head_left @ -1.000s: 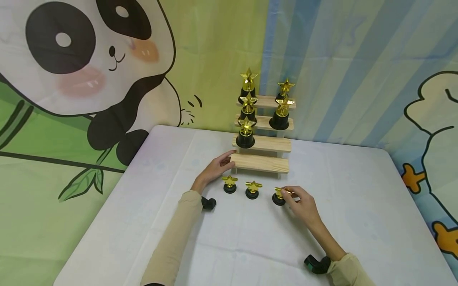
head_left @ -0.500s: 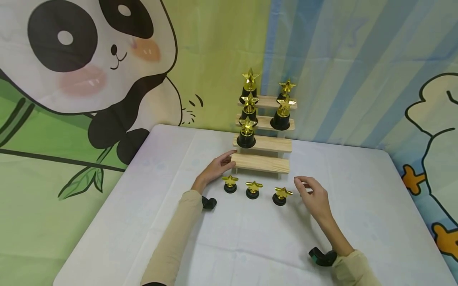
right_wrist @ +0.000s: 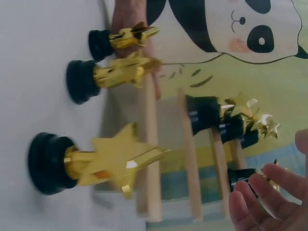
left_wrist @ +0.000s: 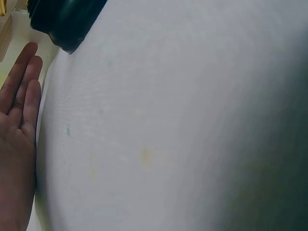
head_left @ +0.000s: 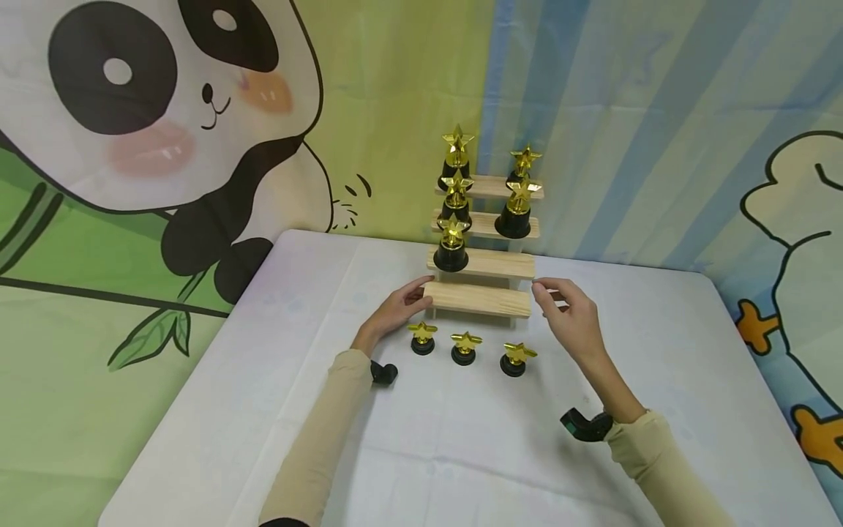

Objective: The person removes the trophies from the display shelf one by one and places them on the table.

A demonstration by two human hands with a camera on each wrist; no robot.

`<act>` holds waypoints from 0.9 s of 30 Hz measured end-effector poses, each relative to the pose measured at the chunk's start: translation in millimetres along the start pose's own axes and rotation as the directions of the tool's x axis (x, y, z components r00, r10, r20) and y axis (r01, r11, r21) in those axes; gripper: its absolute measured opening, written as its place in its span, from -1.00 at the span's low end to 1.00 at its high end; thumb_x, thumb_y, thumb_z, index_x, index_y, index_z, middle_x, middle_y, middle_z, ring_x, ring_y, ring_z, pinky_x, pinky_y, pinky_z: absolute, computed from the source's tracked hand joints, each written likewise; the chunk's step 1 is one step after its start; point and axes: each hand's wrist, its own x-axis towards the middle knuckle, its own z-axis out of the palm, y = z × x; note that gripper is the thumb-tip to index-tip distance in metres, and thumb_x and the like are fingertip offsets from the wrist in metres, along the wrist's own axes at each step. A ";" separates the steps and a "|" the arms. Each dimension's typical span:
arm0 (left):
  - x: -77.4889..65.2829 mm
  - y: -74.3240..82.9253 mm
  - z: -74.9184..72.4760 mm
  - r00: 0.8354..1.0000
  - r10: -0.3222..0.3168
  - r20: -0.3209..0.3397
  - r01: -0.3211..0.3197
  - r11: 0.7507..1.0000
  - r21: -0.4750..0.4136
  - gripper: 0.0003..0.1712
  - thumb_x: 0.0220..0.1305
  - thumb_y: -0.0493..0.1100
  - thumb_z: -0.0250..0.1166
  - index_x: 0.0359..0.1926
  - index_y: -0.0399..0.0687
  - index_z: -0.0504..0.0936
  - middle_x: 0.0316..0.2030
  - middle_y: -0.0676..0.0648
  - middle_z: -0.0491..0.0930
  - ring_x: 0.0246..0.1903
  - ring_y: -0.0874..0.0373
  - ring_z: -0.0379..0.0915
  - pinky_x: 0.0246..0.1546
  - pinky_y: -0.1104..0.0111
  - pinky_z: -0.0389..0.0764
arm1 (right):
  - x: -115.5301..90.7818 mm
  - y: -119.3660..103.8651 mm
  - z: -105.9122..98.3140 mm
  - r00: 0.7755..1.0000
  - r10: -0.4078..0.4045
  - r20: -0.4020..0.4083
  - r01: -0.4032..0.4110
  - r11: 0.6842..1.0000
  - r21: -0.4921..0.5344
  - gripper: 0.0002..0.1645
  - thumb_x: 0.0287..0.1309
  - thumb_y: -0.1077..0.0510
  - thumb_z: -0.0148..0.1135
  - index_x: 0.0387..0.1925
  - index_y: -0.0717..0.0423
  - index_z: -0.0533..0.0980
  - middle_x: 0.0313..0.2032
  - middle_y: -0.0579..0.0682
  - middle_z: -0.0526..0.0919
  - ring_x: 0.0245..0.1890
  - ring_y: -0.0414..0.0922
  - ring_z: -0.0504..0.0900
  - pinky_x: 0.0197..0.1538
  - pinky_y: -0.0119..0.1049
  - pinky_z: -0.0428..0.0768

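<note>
One white tabletop (head_left: 645,344), panda-print backdrop (head_left: 395,110), left hand (head_left: 394,307) touching tiered pale-wood stand's (head_left: 477,300) 9-o'clock end, straight-fingered, right hand (head_left: 571,313) released at 3.

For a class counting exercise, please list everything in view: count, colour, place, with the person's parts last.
Backdrop: one, green, yellow and blue, at the rear
Printed panda: one, black and white, backdrop's left
Printed pale figure: one, cream, cut off at right
Table: one, white, before the backdrop
Stepped stand: one, pale wood, table's back
Shelf trophies: five, gold and black, on the upper three shelves
Table trophies: three, gold and black, row before the stand
Wrist devices: two, black, worn left and right
Sleeves: two, beige, lower picture
Left grip: one, bottom shelf's left end
Right grip: one, near its right end
</note>
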 end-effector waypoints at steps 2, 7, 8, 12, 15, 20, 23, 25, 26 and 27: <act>-0.3 -0.4 -0.1 1.000 0.000 0.001 0.000 1.000 -0.002 -0.33 0.31 0.25 0.19 0.40 0.47 0.25 0.20 -0.09 0.47 0.23 0.02 0.39 0.32 0.07 0.36 | 8.8 -26.0 -4.6 1.000 0.006 0.023 -0.007 1.000 0.005 -0.52 0.38 -0.12 0.07 0.03 0.16 0.59 -0.09 0.16 0.64 -0.24 -0.31 0.57 -0.31 -0.54 0.55; -0.4 0.4 -0.6 1.000 -0.003 0.001 0.003 1.000 0.003 -0.33 0.31 0.24 0.19 0.41 0.45 0.25 0.19 -0.10 0.48 0.22 0.01 0.40 0.31 0.08 0.37 | 34.0 -45.1 -0.3 0.996 0.046 0.071 -0.050 0.997 0.057 -0.49 0.38 -0.14 0.06 0.06 0.17 0.56 -0.13 0.15 0.65 -0.27 -0.36 0.59 -0.31 -0.53 0.61; -0.4 0.8 -0.7 1.000 -0.004 -0.001 0.004 1.000 0.004 -0.33 0.32 0.24 0.19 0.41 0.44 0.25 0.20 -0.10 0.48 0.22 0.01 0.40 0.31 0.08 0.37 | 38.1 -46.9 1.3 0.995 0.052 0.081 -0.057 0.996 0.067 -0.48 0.38 -0.16 0.05 0.07 0.16 0.56 -0.12 0.15 0.65 -0.25 -0.29 0.62 -0.30 -0.48 0.63; -0.5 2.3 -0.7 1.000 -0.007 -0.003 0.007 1.000 0.007 -0.33 0.32 0.24 0.18 0.41 0.44 0.25 0.22 -0.10 0.46 0.23 0.01 0.39 0.32 0.09 0.37 | 50.4 -51.0 7.5 0.992 0.061 0.108 -0.074 0.991 0.113 -0.45 0.36 -0.20 0.06 0.10 0.12 0.55 -0.08 0.12 0.63 -0.18 -0.08 0.64 -0.24 -0.29 0.69; -0.6 3.1 -0.6 1.000 -0.009 0.000 0.009 1.000 0.008 -0.33 0.32 0.25 0.18 0.41 0.44 0.25 0.21 -0.10 0.46 0.23 0.01 0.39 0.32 0.09 0.37 | 56.8 -52.7 12.2 0.991 0.060 0.121 -0.075 0.989 0.125 -0.46 0.36 -0.19 0.06 0.10 0.13 0.54 -0.07 0.11 0.61 -0.19 -0.13 0.61 -0.21 -0.27 0.69; -1.1 4.8 -0.2 1.000 -0.007 0.000 0.007 1.000 0.002 -0.32 0.31 0.25 0.18 0.42 0.43 0.25 0.22 -0.10 0.46 0.24 0.01 0.38 0.32 0.08 0.36 | 65.8 -56.6 19.1 0.987 0.054 0.149 -0.073 0.990 0.123 -0.46 0.37 -0.17 0.05 0.11 0.14 0.53 -0.08 0.15 0.61 -0.14 -0.01 0.61 -0.18 -0.20 0.69; -0.9 4.5 0.3 1.000 -0.008 -0.004 0.008 1.000 0.003 -0.32 0.30 0.26 0.19 0.41 0.45 0.25 0.21 -0.09 0.46 0.24 0.01 0.38 0.32 0.08 0.37 | 71.5 -59.6 22.6 0.985 0.052 0.166 -0.072 0.991 0.116 -0.45 0.38 -0.18 0.04 0.13 0.14 0.51 -0.02 0.16 0.60 -0.09 0.07 0.61 -0.14 -0.09 0.68; -0.9 3.6 0.6 1.000 -0.011 -0.008 0.011 1.000 0.003 -0.33 0.30 0.26 0.19 0.40 0.46 0.26 0.20 -0.09 0.47 0.23 0.02 0.39 0.31 0.08 0.37 | 75.8 -62.7 24.9 0.982 0.053 0.181 -0.073 0.992 0.106 -0.43 0.38 -0.21 0.03 0.15 0.12 0.49 0.02 0.13 0.59 -0.07 0.06 0.61 -0.15 -0.12 0.68; -0.9 3.3 0.8 1.000 -0.010 -0.008 0.010 1.000 0.002 -0.34 0.31 0.25 0.19 0.40 0.46 0.26 0.20 -0.09 0.47 0.22 0.02 0.39 0.31 0.07 0.37 | 78.2 -64.1 26.2 0.981 0.052 0.189 -0.073 0.992 0.105 -0.42 0.37 -0.22 0.03 0.16 0.11 0.49 0.04 0.13 0.59 -0.06 0.05 0.61 -0.17 -0.15 0.67; -1.1 3.0 0.9 1.000 -0.011 -0.008 0.011 1.000 0.000 -0.35 0.31 0.24 0.19 0.39 0.47 0.27 0.21 -0.08 0.46 0.23 0.02 0.39 0.31 0.07 0.37 | 80.7 -65.4 27.3 0.979 0.049 0.196 -0.069 0.993 0.098 -0.40 0.37 -0.22 0.03 0.18 0.12 0.48 0.05 0.13 0.58 -0.06 0.03 0.61 -0.18 -0.21 0.66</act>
